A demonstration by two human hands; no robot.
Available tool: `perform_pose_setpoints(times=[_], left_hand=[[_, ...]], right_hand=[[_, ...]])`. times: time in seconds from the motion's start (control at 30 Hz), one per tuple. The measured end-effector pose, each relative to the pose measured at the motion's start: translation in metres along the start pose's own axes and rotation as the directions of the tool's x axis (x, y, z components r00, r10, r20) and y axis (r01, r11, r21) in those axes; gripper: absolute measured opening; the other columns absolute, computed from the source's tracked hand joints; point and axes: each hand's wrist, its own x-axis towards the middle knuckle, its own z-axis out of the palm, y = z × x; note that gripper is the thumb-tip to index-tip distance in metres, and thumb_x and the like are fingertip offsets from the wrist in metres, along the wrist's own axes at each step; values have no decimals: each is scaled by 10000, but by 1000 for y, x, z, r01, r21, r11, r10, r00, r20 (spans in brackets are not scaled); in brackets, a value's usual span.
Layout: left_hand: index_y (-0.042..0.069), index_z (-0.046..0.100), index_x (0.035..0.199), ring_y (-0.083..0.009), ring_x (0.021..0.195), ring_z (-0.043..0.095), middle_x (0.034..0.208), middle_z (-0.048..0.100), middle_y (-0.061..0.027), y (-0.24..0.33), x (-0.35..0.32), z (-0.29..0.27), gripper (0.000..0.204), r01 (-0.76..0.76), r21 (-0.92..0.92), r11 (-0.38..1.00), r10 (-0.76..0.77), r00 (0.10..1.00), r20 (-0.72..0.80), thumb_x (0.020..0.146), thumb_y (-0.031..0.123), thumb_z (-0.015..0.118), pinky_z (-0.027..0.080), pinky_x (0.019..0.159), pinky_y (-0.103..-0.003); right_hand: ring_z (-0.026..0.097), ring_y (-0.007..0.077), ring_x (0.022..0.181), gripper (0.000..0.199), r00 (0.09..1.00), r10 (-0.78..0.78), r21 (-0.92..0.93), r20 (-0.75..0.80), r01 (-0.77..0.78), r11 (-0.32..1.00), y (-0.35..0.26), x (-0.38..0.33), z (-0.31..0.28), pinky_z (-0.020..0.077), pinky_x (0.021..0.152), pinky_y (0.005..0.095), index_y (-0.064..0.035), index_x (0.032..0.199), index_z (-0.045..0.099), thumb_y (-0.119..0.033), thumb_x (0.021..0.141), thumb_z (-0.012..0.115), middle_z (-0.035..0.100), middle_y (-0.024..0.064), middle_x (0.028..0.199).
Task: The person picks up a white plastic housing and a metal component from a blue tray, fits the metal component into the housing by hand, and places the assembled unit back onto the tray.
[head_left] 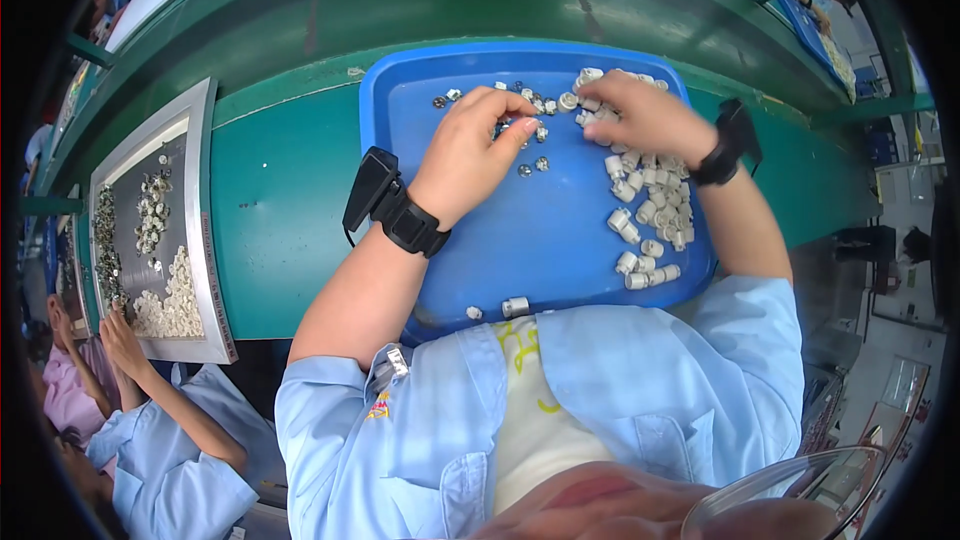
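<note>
Within the tray [500, 230], cylinders [658, 178] lie nearer the right hand [655, 122] than the left hand [462, 153]; finger closure cannot be determined.

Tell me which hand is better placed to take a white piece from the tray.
Likely the right hand: it is at the white pieces on the right of the blue tray; the left hand is by small metallic parts.

Just behind your left grip [507, 123], you are wearing a black wrist strap [412, 225] bearing a blocky black box [372, 188] and thin dark cable [348, 236]; behind your right grip [603, 110], a matching band [718, 160]. Farther back, your light-blue short-sleeved shirt [640, 380] is hanging open over a white top [520, 430] showing yellow markings [520, 348].
</note>
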Motion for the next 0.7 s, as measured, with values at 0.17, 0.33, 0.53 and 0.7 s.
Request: perform_pose_setpoints(times=[0.17, 0.33, 0.53, 0.7], left_hand=[[12, 598, 890, -220, 754, 568, 826, 578, -111, 5, 1, -1, 143, 78, -20, 997, -77, 996, 48, 790, 113, 601, 453, 680, -296], [48, 610, 944, -89, 718, 520, 799, 590, -18, -2, 3, -2, 167, 54, 43, 998, -56, 997, 52, 828, 167, 593, 427, 651, -223], [36, 592, 968, -88, 743, 533, 833, 608, -30, -4, 2, -1, 184, 69, 81, 994, -76, 993, 88, 850, 175, 570, 431, 672, -223], [15, 548, 995, -131, 781, 574, 864, 607, -72, 0, 0, -1, 195, 268, -456, 849, -202, 961, 188, 868, 162, 536, 460, 687, -244]], right_hand=[[547, 278, 865, 292, 975, 158, -102, -156, -175, 979, -21, -22, 24, 451, 737, 345, -35, 1014, 572, -171, 759, 618, 566, 114, 910], [546, 291, 857, 298, 969, 176, -132, -175, -200, 971, -14, -21, 34, 450, 739, 363, -47, 1016, 575, -168, 747, 622, 563, 110, 900], [554, 243, 864, 276, 975, 157, -118, -157, -176, 977, -23, -16, 28, 438, 770, 320, -36, 997, 570, -123, 744, 636, 581, 97, 959], [547, 203, 873, 282, 951, 219, 717, -218, 4, 697, -69, -11, 16, 426, 780, 298, -42, 1005, 571, -129, 750, 653, 585, 63, 982]])
